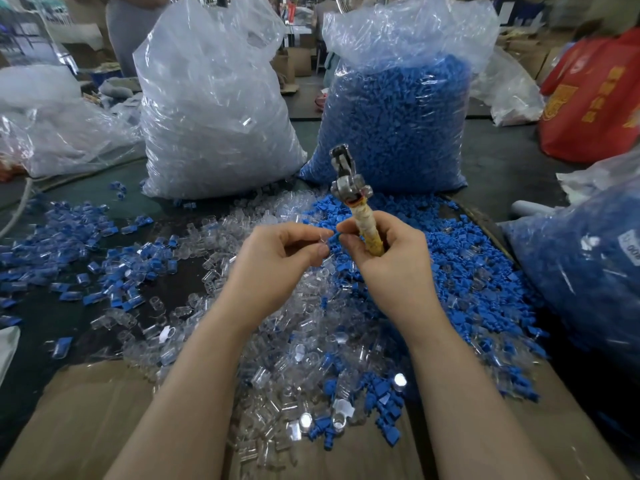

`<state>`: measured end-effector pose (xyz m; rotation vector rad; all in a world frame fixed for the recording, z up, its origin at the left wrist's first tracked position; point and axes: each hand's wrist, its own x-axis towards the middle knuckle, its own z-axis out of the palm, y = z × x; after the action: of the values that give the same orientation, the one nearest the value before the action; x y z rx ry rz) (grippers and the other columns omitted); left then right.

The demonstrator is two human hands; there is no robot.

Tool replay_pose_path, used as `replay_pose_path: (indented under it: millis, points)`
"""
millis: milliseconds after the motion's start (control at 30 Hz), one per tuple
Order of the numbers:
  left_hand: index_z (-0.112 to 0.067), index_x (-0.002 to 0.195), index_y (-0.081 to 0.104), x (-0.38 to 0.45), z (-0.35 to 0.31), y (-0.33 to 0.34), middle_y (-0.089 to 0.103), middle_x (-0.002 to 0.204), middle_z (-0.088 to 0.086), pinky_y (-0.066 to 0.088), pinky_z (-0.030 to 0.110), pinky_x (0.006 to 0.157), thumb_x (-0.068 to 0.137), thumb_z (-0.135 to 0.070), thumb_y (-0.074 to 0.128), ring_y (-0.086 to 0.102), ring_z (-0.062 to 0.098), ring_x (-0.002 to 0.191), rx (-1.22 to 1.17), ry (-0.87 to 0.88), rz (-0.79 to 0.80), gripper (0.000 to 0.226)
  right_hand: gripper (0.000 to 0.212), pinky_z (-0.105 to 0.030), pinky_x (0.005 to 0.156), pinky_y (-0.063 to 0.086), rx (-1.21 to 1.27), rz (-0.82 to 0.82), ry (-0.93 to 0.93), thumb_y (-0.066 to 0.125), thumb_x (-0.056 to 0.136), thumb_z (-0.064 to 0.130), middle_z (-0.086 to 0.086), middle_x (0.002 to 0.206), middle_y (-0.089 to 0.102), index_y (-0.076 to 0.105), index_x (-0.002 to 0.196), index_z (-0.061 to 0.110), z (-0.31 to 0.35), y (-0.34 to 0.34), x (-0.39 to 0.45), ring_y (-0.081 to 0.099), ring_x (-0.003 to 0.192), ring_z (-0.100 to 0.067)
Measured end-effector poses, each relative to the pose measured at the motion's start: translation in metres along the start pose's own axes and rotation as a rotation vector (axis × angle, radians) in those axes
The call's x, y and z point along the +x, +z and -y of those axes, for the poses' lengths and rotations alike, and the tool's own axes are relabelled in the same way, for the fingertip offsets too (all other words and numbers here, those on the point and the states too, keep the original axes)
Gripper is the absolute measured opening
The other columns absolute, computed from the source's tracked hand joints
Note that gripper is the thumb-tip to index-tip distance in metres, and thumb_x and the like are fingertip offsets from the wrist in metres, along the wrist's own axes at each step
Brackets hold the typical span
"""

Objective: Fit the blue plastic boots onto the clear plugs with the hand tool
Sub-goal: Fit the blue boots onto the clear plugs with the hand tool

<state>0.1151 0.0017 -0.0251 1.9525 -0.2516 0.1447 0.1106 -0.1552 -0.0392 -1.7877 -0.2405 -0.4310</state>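
Observation:
My right hand [384,258] grips the tape-wrapped handle of the hand tool [349,188], whose metal head points up and away. My left hand [284,258] pinches a small clear plug [323,237] between thumb and fingers, right beside the fingertips of my right hand. Below both hands lies a heap of loose clear plugs [287,358]. Loose blue boots [460,268] are piled to the right. To the left lie several plugs with blue boots on them [86,258].
A tall bag of clear plugs [214,109] and a tall bag of blue boots [398,112] stand at the back. Another bag of blue parts [588,271] sits at the right. Cardboard [83,420] covers the near edge. A red bag [595,98] is at far right.

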Motion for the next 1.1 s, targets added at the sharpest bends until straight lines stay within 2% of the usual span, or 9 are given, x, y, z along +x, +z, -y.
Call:
replay_pose_path:
  millis: [167, 433, 467, 533, 600, 700, 833, 967, 1100]
  points:
    - [-0.031, 0.097, 0.075, 0.0, 0.001, 0.0, 0.074, 0.076, -0.011, 0.053, 0.013, 0.07, 0.088, -0.014, 0.07, 0.068, 0.002, 0.075, 0.052, 0.022, -0.016, 0.02, 0.003, -0.033, 0.069, 0.054, -0.004, -0.008, 0.03, 0.071, 0.09, 0.017, -0.002, 0.08, 0.07, 0.07, 0.088, 0.019, -0.003, 0.002, -0.001, 0.064, 0.077, -0.022]
    - [-0.04, 0.095, 0.074, -0.001, -0.002, 0.0, 0.073, 0.078, -0.02, 0.05, 0.009, 0.067, 0.089, -0.012, 0.069, 0.069, -0.003, 0.078, 0.034, 0.037, 0.006, 0.029, 0.018, -0.03, 0.066, 0.054, -0.015, 0.002, 0.029, 0.071, 0.09, 0.021, 0.007, 0.083, 0.07, 0.067, 0.082, 0.036, -0.003, 0.003, -0.001, 0.064, 0.073, -0.015]
    - [-0.043, 0.093, 0.072, -0.002, -0.003, 0.0, 0.073, 0.079, -0.02, 0.052, 0.013, 0.067, 0.089, -0.012, 0.069, 0.07, 0.001, 0.079, 0.035, 0.038, 0.007, 0.032, 0.017, -0.033, 0.068, 0.055, -0.013, 0.0, 0.033, 0.071, 0.09, 0.022, 0.006, 0.083, 0.07, 0.067, 0.082, 0.036, -0.003, 0.004, -0.001, 0.065, 0.075, -0.016]
    - [-0.048, 0.089, 0.07, -0.003, -0.005, 0.0, 0.075, 0.082, -0.014, 0.059, 0.034, 0.071, 0.089, -0.014, 0.07, 0.071, 0.019, 0.081, 0.032, 0.031, 0.007, 0.034, 0.008, -0.04, 0.072, 0.055, -0.002, 0.002, 0.037, 0.071, 0.09, 0.023, 0.001, 0.083, 0.071, 0.07, 0.085, 0.029, -0.004, 0.004, -0.001, 0.066, 0.079, -0.021]
    - [-0.048, 0.089, 0.071, -0.004, -0.008, 0.001, 0.076, 0.084, -0.004, 0.056, 0.048, 0.077, 0.089, -0.016, 0.071, 0.068, 0.035, 0.085, 0.003, 0.025, 0.014, 0.032, 0.004, -0.049, 0.074, 0.055, 0.016, 0.012, 0.045, 0.07, 0.092, 0.022, -0.007, 0.084, 0.071, 0.071, 0.088, 0.021, -0.004, 0.003, -0.001, 0.066, 0.083, -0.031]
    - [-0.047, 0.092, 0.072, -0.005, -0.01, 0.001, 0.076, 0.083, 0.002, 0.056, 0.048, 0.071, 0.09, -0.02, 0.07, 0.066, 0.039, 0.076, -0.006, 0.03, 0.012, 0.027, 0.005, -0.049, 0.073, 0.054, 0.025, 0.022, 0.046, 0.069, 0.092, 0.02, -0.01, 0.085, 0.07, 0.072, 0.089, 0.023, -0.003, 0.001, -0.002, 0.064, 0.083, -0.034]
    - [-0.05, 0.09, 0.07, -0.004, -0.009, 0.004, 0.074, 0.086, 0.013, 0.054, 0.054, 0.077, 0.094, -0.023, 0.065, 0.064, 0.044, 0.087, 0.007, 0.029, 0.004, 0.028, 0.005, -0.045, 0.073, 0.054, 0.02, 0.026, 0.058, 0.07, 0.091, 0.018, -0.005, 0.083, 0.071, 0.072, 0.091, 0.023, -0.003, 0.002, -0.002, 0.065, 0.081, -0.03]
    - [-0.049, 0.091, 0.071, -0.003, -0.005, 0.004, 0.073, 0.086, 0.014, 0.052, 0.04, 0.066, 0.094, -0.023, 0.065, 0.063, 0.037, 0.073, 0.006, 0.026, -0.006, 0.027, 0.003, -0.05, 0.076, 0.055, 0.05, 0.025, 0.093, 0.072, 0.089, 0.019, -0.006, 0.085, 0.071, 0.071, 0.09, 0.022, -0.004, 0.004, -0.002, 0.065, 0.085, -0.031]
    - [-0.04, 0.095, 0.074, -0.002, -0.002, 0.005, 0.064, 0.085, 0.026, 0.038, 0.028, 0.058, 0.093, -0.024, 0.066, 0.043, 0.015, 0.058, 0.017, 0.006, -0.023, 0.019, 0.015, -0.038, 0.074, 0.056, 0.064, 0.018, 0.094, 0.074, 0.088, 0.017, 0.003, 0.085, 0.071, 0.069, 0.084, 0.031, -0.004, 0.003, -0.001, 0.067, 0.082, -0.021]
